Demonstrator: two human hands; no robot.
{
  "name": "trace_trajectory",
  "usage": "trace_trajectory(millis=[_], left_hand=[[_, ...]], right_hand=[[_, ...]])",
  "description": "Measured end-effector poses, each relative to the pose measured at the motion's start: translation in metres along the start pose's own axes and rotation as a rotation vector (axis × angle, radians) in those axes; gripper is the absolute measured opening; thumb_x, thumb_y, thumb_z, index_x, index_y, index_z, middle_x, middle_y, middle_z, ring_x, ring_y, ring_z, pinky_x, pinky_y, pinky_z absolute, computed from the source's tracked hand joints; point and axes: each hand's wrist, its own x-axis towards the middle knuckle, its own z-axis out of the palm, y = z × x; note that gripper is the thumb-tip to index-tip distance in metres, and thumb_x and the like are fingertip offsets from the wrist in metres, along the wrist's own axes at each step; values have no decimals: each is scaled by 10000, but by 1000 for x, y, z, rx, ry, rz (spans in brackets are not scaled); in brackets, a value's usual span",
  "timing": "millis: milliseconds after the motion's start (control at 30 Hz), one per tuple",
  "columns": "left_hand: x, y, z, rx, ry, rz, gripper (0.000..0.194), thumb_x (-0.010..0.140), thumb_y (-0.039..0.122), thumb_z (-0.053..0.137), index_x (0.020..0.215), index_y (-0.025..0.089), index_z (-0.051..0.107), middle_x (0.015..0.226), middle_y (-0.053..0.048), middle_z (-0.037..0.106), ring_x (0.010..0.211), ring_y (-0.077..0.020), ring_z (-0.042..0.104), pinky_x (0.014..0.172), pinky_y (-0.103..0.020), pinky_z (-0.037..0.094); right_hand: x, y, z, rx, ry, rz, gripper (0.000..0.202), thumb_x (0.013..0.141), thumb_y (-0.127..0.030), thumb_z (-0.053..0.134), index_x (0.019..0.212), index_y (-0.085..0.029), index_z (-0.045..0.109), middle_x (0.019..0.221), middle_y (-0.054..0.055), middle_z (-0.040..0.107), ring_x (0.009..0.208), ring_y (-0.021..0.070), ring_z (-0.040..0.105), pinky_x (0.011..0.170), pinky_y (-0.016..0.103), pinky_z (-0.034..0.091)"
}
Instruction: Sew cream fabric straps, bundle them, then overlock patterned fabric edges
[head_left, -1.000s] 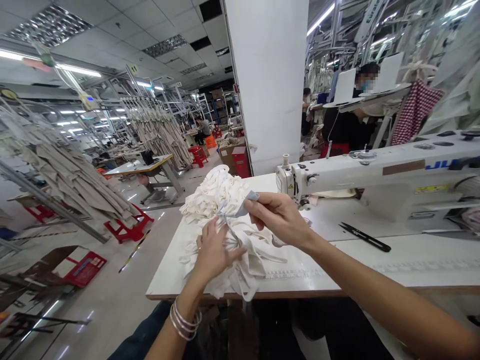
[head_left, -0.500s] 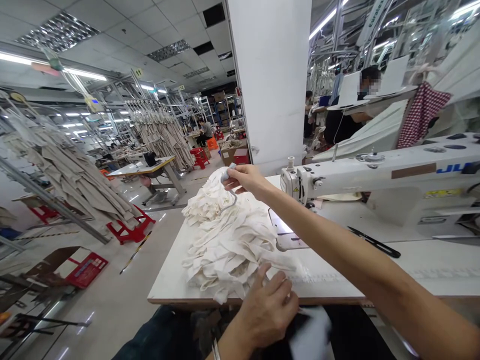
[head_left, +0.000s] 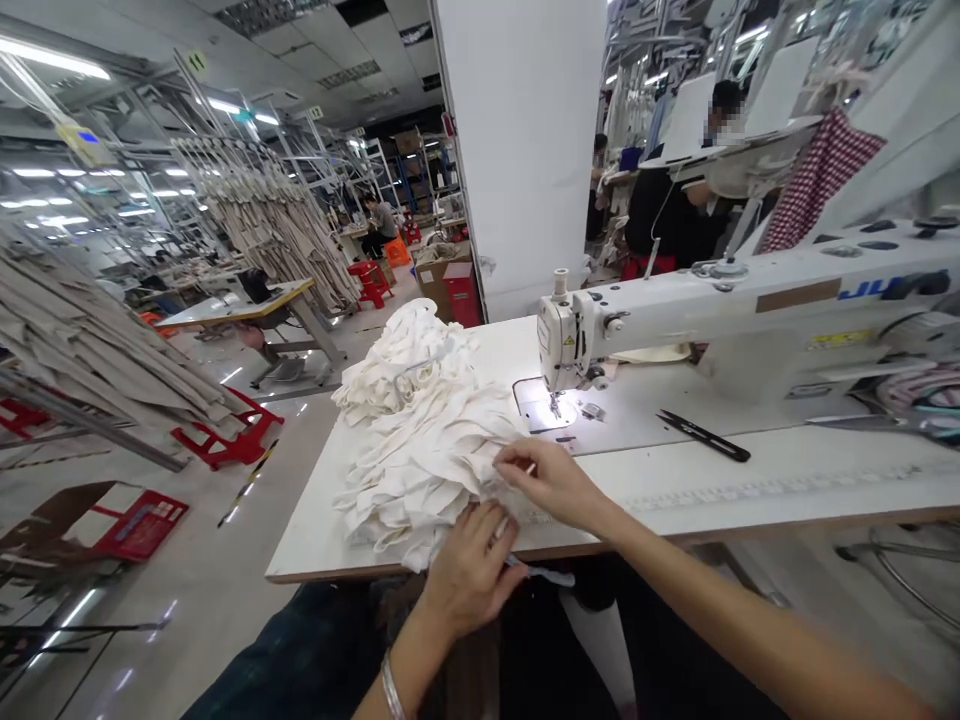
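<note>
A heaped pile of cream fabric strips (head_left: 442, 440) covers the left part of the sewing table, with a thin grey strip (head_left: 416, 368) lying on top. My left hand (head_left: 469, 570) is at the front edge of the pile, fingers curled and closed. A narrow pale blue-grey strip (head_left: 553, 576) sticks out from under its thumb, past the table edge. Just above and to the right, my right hand (head_left: 555, 485) has thumb and fingers pinched together at the pile's right edge, on cream cloth; the exact grip is partly hidden.
A white sewing machine (head_left: 566, 340) with its lamp lit stands right of the pile. Black thread snips (head_left: 703, 436) lie on its bed, and a ruler scale (head_left: 750, 492) runs along the table front. Behind stands a white pillar (head_left: 525, 150). A co-worker (head_left: 675, 210) sits beyond.
My right hand has let go of the grey strip on the pile and come back down beside my left hand. My left hand has closed. The view has shifted slightly.
</note>
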Motion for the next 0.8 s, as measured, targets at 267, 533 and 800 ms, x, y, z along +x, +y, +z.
trace_trajectory(millis=[267,533,800], left_hand=[[-3,-31,-18,41,129,44,270,863,120,532,1124,143,596,1017,-124,710,1019,-245,646,894,-380,531],[-8,-8,-17,332,351,-290,430,830,74,604,1246,85,497,887,-117,656,834,-233,605,780,-384,508],[27,7,-4,36,317,-624,319,907,280,548,1192,137,524,1005,-111,593,941,-244,588,846,-405,517]], right_hand=[[-4,2,46,-98,196,98,273,801,-395,690,934,-162,646,886,65,639,783,212,583,748,344,442],[0,12,20,243,160,131,139,882,-296,498,867,-177,568,798,21,615,740,160,576,694,279,460],[-20,35,-43,645,333,252,276,893,-486,477,851,-215,447,761,14,575,685,156,582,690,308,499]])
